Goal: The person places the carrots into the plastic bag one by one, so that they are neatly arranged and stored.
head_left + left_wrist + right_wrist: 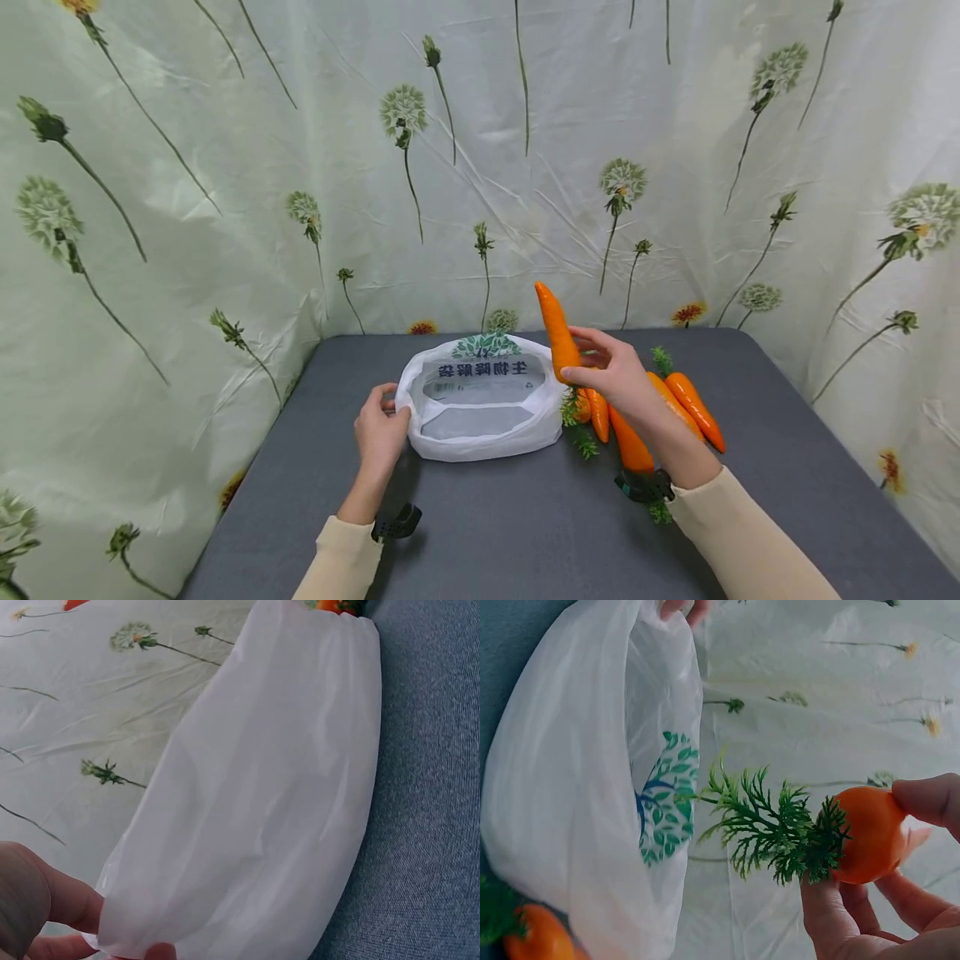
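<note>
The right hand (611,375) grips a carrot (558,333), tip up, beside the open white bag (480,400). The left hand (381,429) pinches the bag's near rim, and more carrots (693,408) lie on the surface (525,533) under the right wrist.

Bright, even, soft light with faint shadows. The head view bows at its edges. Wrist views are slightly soft up close.

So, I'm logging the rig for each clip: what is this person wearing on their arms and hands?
Both arms wear long cream sleeves ending at the wrists. The left hand and right hand are bare, without gloves. A small black device is strapped under each wrist; no rings or markings show.
</note>
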Available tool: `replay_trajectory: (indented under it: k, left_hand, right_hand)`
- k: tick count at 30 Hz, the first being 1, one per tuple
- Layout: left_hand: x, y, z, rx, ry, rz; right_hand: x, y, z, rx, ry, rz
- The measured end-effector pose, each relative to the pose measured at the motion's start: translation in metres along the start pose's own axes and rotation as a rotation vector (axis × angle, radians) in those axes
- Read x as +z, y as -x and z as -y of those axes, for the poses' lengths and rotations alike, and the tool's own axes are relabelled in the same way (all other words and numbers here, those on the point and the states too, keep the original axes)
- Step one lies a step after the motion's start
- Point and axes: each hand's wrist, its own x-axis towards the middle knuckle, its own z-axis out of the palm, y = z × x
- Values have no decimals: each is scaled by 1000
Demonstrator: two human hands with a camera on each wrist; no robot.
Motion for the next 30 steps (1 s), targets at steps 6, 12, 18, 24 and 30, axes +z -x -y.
replay_trajectory:
  k: [6, 12, 18, 24, 30]
  left_hand:
    - [0, 0, 2, 2, 11, -27]
    - [-2, 0, 4, 27, 18, -39]
    - [-4, -1, 9, 61, 30, -50]
    - [-8, -2, 12, 88, 25, -99]
    - [-11, -4, 11, 78, 16, -114]
  right_hand:
    - [19, -25, 7, -70, 20, 61]
    - [39, -45, 12, -119, 84, 123]
    - [53, -66, 4, -180, 239, 194]
    - [63, -90, -5, -214, 426, 289]
    - [76, -109, -9, -194, 648, 399]
